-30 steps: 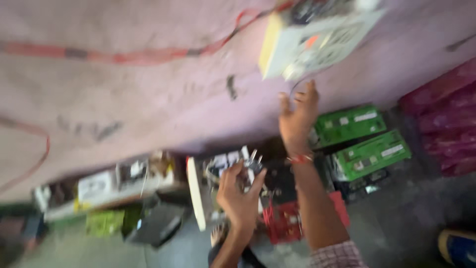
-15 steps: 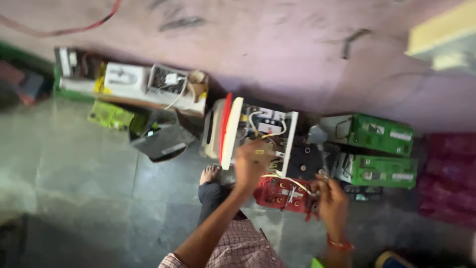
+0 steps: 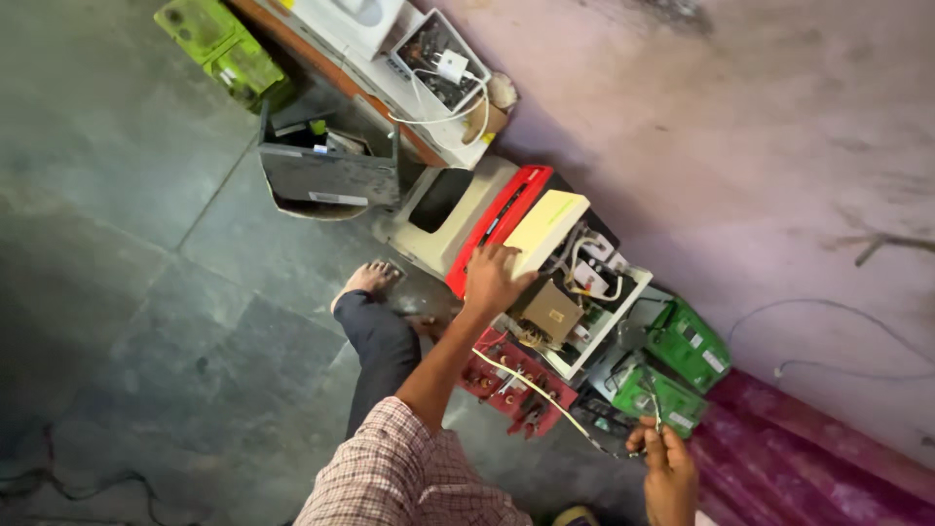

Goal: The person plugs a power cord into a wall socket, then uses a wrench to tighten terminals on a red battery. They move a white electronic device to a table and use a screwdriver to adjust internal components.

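Opened white electrical unit (image 3: 575, 312), its cover off and its transformer, wires and board exposed, is seen on the grey stone floor (image 3: 117, 292) against the pinkish wall (image 3: 760, 146), between a white-and-red closed casing (image 3: 463, 219) and two green rectangular boxes (image 3: 682, 365). The left hand (image 3: 494, 278) is laid flat with fingers spread on the near edge of this unit, touching the red side panel and a pale yellow cover plate (image 3: 545, 232); nothing is clasped in it. The right hand (image 3: 667, 468) is held low at the lower edge of the view, near the green boxes, with its fingers pinched around a thin yellowish wire (image 3: 531, 385) that is stretched from the hand across a red battery top (image 3: 511, 380) toward the open unit. A bare foot (image 3: 368, 281) and a dark trouser leg are seen just beside the white casing, and a checked sleeve (image 3: 399, 468) covers the upper left arm. Farther back along the wall, a dark open box (image 3: 326, 175), a white device with a charger and cable (image 3: 438, 73) and a green block (image 3: 219, 44) are set. A magenta surface (image 3: 808, 458) lies at the right.
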